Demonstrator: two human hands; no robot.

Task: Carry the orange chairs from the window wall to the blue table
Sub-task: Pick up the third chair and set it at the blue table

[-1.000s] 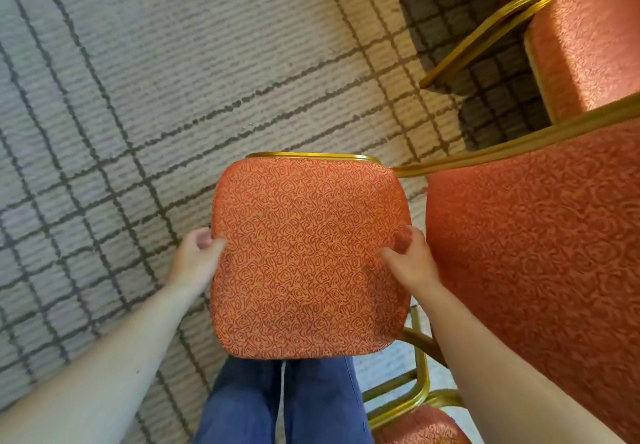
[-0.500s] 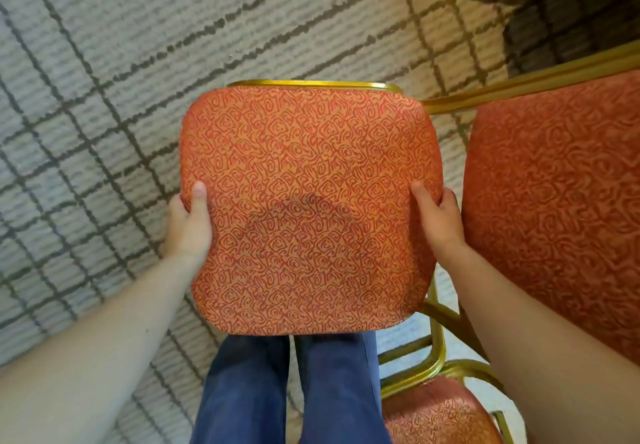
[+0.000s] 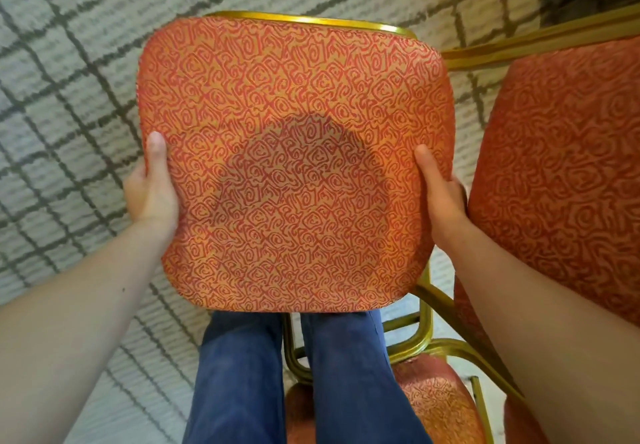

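Head view: your left hand [image 3: 152, 194] grips the chair [image 3: 294, 131] at its seat's left edge, thumb on top. Your right hand [image 3: 440, 194] grips the right edge likewise. The chair is over your jeans [image 3: 239, 374] and the carpet [image 3: 69, 62]. A second chair [image 3: 561, 166] is just right of it, and a third chair [image 3: 436, 398] is below it to the right.

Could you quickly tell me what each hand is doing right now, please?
Left hand: grips the orange chair by its seat's left edge, thumb on top.
Right hand: grips the same seat's right edge, thumb on top.
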